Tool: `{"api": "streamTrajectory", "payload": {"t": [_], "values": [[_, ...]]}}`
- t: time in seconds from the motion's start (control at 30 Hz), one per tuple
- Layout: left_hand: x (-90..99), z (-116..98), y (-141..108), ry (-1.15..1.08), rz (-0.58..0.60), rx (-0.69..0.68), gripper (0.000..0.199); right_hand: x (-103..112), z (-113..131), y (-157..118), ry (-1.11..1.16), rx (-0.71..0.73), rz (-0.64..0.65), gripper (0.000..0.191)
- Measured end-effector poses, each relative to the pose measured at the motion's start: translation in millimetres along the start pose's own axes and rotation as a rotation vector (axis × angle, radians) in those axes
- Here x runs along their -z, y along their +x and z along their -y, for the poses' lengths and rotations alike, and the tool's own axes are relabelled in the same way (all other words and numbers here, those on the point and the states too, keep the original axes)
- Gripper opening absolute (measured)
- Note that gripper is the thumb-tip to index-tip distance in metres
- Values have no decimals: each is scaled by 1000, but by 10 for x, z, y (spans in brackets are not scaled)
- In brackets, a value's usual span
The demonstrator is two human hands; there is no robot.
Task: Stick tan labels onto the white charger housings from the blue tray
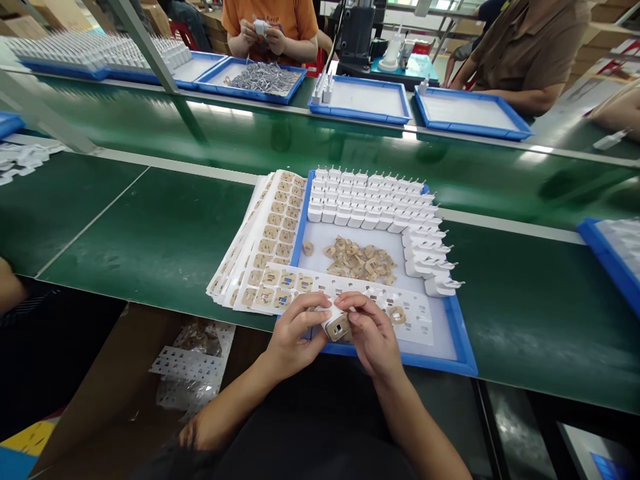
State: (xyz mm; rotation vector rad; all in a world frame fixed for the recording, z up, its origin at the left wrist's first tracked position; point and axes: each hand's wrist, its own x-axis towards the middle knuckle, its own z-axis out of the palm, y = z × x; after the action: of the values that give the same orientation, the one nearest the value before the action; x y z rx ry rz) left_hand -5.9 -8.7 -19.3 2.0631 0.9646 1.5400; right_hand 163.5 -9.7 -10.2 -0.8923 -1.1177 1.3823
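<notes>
Between my hands is a white charger (336,325) with a tan sticker on its face. My left hand (299,333) grips it from the left, and the fingers of my right hand (371,331) press on its right side. Under them a partly used sticker sheet (415,313) lies across the blue-rimmed tray (465,343). Rows of white chargers (370,200) fill the tray's back and right side. A heap of tan sticker pieces (363,259) lies in its middle. A stack of sticker sheets (270,233) sits left of the tray.
Across the green bench (200,143) stand more blue trays, one with metal parts (265,78). A person in orange (270,20) holds a white part; another in brown (530,47) is at right. An open box (110,393) with used sheets is below left.
</notes>
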Motion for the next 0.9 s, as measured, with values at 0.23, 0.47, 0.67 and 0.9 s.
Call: {"api": "streamTrajectory", "payload": {"t": [0.23, 0.47, 0.67, 0.9], "values": [[5, -4, 3, -29, 30, 39, 38, 126, 330, 101, -633, 381, 170, 16], [29, -42, 59, -58, 20, 180, 36, 97, 281, -21, -795, 695, 196, 20], [-10, 36, -11, -88, -41, 391, 35, 246, 302, 75, -576, 451, -26, 7], [220, 100, 50, -249, -126, 548, 52, 482, 414, 364, -787, 285, -331, 12]]}}
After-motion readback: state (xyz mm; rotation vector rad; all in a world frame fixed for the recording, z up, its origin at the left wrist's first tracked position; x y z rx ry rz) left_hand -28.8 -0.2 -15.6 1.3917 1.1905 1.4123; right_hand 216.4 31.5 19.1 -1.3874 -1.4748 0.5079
